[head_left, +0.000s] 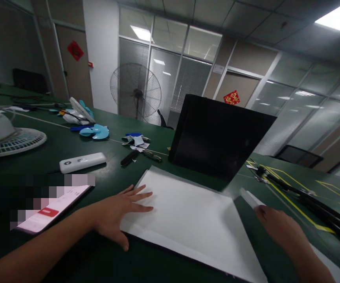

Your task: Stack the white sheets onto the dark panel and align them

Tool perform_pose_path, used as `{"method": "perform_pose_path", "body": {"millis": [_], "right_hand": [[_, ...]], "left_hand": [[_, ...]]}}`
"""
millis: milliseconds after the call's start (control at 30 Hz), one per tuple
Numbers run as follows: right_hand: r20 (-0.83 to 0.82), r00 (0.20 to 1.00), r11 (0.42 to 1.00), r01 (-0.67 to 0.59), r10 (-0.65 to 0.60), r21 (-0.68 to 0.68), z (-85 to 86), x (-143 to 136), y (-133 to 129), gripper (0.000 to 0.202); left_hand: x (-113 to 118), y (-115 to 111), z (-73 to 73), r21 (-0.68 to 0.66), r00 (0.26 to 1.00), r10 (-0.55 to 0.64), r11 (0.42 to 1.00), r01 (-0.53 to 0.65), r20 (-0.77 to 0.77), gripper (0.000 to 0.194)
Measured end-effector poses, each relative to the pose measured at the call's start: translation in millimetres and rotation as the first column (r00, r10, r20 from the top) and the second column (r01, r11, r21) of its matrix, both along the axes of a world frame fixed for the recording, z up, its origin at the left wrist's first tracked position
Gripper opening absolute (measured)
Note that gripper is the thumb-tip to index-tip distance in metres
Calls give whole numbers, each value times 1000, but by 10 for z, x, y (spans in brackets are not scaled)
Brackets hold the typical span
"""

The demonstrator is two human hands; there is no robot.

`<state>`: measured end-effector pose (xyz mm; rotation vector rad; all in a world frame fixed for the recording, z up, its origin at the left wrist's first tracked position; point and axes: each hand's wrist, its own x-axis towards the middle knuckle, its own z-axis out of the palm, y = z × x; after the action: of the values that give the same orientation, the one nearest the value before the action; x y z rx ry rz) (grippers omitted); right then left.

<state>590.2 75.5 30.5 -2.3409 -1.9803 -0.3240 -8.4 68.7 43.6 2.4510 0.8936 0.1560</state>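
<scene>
My left hand (119, 212) lies with its fingers spread over the left edge of a flat white sheet (184, 220) on the green table. To the right of that sheet, my right hand (276, 224) is closed on the edge of a white piece of paper (250, 198). More white shows beyond the right forearm, apparently part of the same piece. Behind the sheet, a large black panel-like box (217, 137) stands tilted on the table; what it is cannot be made out.
Left of my left hand lie a partly blurred phone (54, 208) and a white oblong device (83, 162). Farther off are blue fan blades (96, 132), a black-handled tool (130, 157) and a white fan guard (19, 141), with another person's fingers at the left edge. Black rods (305, 194) lie right.
</scene>
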Motion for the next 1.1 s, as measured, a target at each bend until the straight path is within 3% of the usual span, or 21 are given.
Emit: {"method": "perform_pose_path", "body": {"millis": [67, 167, 300, 400, 500, 600, 700, 767, 900, 1000, 1100], "right_hand": [[10, 995, 992, -100, 101, -75, 102, -402, -76, 50], [-27, 953, 939, -301, 301, -168, 128, -1224, -283, 51], [-56, 812, 773, -571, 581, -275, -17, -2260, -618, 48], [-19, 728, 694, -660, 685, -288, -141, -2662, -755, 46], [-97, 671, 641, -735, 735, -222, -204, -2736, -779, 51], [-283, 584, 547, -812, 761, -202, -199, -2664, -751, 63], [-431, 538, 493, -841, 725, -220, -174, -2578, -723, 70], [-456, 561, 517, -824, 691, -231, -159, -2520, -711, 69], [-392, 622, 597, -777, 678, -200, -123, -2384, -674, 67], [-370, 653, 610, -755, 661, -242, -82, -2322, -641, 71], [-369, 680, 608, -733, 634, -306, -34, -2329, -630, 70]], "left_hand": [[27, -15, -57, -9, 1000, 16, 1000, -16, 16, 95], [61, -23, -127, -7, 999, 30, 1000, -29, 44, 90], [73, -18, -175, 11, 998, 42, 999, -42, 52, 90], [83, -18, -189, 45, 998, 54, 997, -54, 16, 93], [98, -25, -181, 79, 998, 62, 995, -62, -1, 102], [86, -17, -171, 110, 996, 81, 990, -83, 23, 109], [33, 17, -192, 121, 993, 101, 987, -107, 57, 85], [-10, 48, -225, 125, 989, 123, 983, -132, 76, 73], [-66, 112, -289, 155, 980, 151, 973, -170, 129, 76], [-65, 156, -306, 178, 971, 167, 964, -197, 169, 71], [-41, 192, -328, 176, 956, 252, 945, -276, 148, 54]]}}
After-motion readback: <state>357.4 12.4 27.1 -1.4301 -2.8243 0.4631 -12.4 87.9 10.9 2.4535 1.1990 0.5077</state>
